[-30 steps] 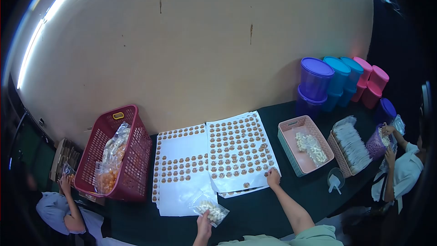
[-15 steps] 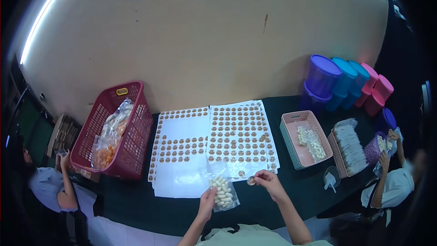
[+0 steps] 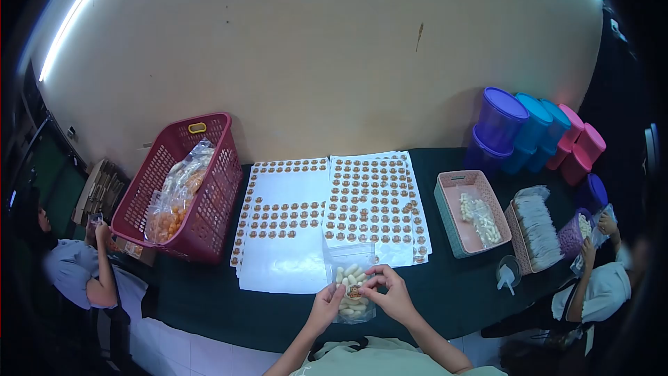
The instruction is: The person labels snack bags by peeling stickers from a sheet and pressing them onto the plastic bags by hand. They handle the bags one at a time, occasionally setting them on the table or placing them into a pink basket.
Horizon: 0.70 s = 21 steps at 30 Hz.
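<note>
A clear plastic bag of white, finger-shaped pieces (image 3: pixel 353 315) is held just in front of me, over the table's near side. My left hand (image 3: pixel 324 308) grips its left edge, thumb on the front. Against the bag's middle lies a round brown sticker (image 3: pixel 355 292); my right hand (image 3: pixel 391 296) pinches its right edge with the fingertips. Behind the bag, two stacks of sticker sheets (image 3: pixel 278 185) lie side by side. Rows of round stickers fill most of the right sheet (image 3: pixel 372 209), while the left one shows wide bare backing.
At left stands a red basket (image 3: pixel 226 188) with filled bags. To the right are a pink-green basket (image 3: pixel 456 226), a basket of flat bags (image 3: pixel 536 230), a small bowl (image 3: pixel 508 272) and stacked colored tubs (image 3: pixel 504 115). One person (image 3: pixel 87 275) works at left, another (image 3: pixel 598 289) at right.
My right hand has moved left, bringing the sticker from beside the bag onto its front. My left hand and the bag have shifted slightly right in view.
</note>
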Each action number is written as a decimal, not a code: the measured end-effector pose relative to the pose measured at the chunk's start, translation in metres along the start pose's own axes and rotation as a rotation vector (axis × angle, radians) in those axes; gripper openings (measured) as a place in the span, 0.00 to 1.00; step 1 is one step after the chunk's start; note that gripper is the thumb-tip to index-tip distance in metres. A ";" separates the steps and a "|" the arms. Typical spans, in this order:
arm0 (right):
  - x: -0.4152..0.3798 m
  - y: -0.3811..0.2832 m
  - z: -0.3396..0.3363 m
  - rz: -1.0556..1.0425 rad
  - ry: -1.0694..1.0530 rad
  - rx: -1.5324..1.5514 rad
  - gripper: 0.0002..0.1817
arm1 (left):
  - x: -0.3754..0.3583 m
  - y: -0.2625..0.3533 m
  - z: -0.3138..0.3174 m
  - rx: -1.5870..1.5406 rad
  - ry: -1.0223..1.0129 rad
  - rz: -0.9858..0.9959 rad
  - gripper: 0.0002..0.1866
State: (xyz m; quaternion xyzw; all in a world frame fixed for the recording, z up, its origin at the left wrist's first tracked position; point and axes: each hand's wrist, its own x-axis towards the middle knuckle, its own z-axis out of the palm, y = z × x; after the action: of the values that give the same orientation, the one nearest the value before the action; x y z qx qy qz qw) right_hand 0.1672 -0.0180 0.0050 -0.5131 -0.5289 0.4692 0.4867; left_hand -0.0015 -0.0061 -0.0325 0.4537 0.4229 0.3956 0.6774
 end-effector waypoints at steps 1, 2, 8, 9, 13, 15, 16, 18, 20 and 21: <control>0.000 -0.001 0.000 0.000 -0.003 -0.001 0.18 | -0.001 0.000 0.000 -0.002 0.002 0.001 0.18; -0.001 -0.001 0.000 0.003 -0.007 -0.007 0.18 | -0.001 0.002 0.001 -0.025 -0.008 0.010 0.18; -0.001 -0.010 0.003 0.002 0.006 -0.057 0.18 | -0.008 0.017 0.004 -0.028 -0.066 0.020 0.18; -0.002 -0.012 0.003 -0.004 0.011 -0.079 0.18 | -0.009 0.019 0.005 -0.022 -0.098 0.024 0.19; -0.004 -0.015 0.011 -0.065 0.048 -0.220 0.18 | -0.006 0.008 -0.003 0.017 -0.119 0.022 0.20; -0.007 -0.007 0.015 -0.125 0.151 -0.466 0.21 | -0.007 0.005 -0.004 0.071 -0.125 0.023 0.19; -0.007 -0.009 0.015 -0.126 0.151 -0.465 0.21 | -0.008 0.007 -0.003 0.071 -0.125 0.023 0.19; -0.005 -0.015 0.011 -0.025 0.221 -0.395 0.25 | -0.010 0.015 0.000 -0.139 -0.104 -0.073 0.19; -0.002 -0.006 0.008 -0.064 0.232 -0.298 0.27 | -0.012 0.018 -0.001 -0.128 -0.100 -0.087 0.19; -0.001 -0.003 0.007 -0.102 0.245 -0.201 0.29 | -0.013 0.019 -0.001 -0.117 -0.098 -0.102 0.20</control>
State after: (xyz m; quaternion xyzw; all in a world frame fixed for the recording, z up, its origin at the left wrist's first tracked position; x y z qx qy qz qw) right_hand 0.1597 -0.0194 0.0070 -0.5851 -0.5351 0.3227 0.5169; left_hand -0.0096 -0.0121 -0.0121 0.4101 0.3879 0.3619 0.7419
